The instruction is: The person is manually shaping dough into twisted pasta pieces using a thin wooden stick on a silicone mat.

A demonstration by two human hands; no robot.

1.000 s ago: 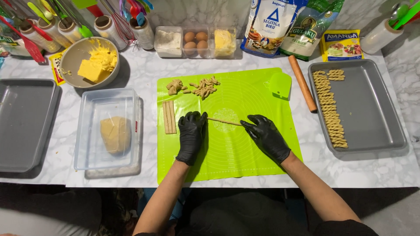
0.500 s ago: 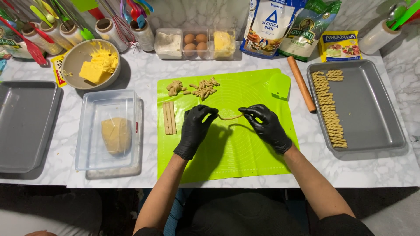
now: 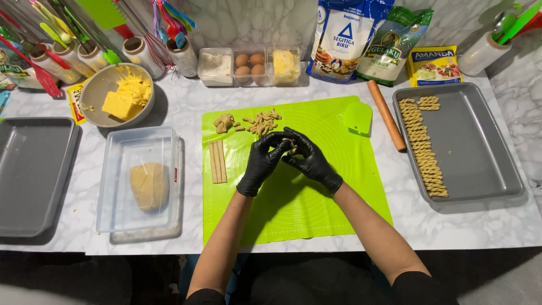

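Head view: both gloved hands pinch one dough strip above the mat.
Left hand (image 3: 261,164) and right hand (image 3: 310,161) meet fingertip to fingertip, clamped on the strip (image 3: 290,145), equally near; cut strips (image 3: 217,162) lie at nine o'clock on the mat (image 3: 316,214).

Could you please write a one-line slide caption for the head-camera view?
Black-gloved left hand and right hand twist a dough piece over a green mat.

We see a left hand (image 3: 262,161) and a right hand (image 3: 309,159), each in a glossy black disposable glove ending at the wrist; forearms bare; dark sleeves at six o'clock.
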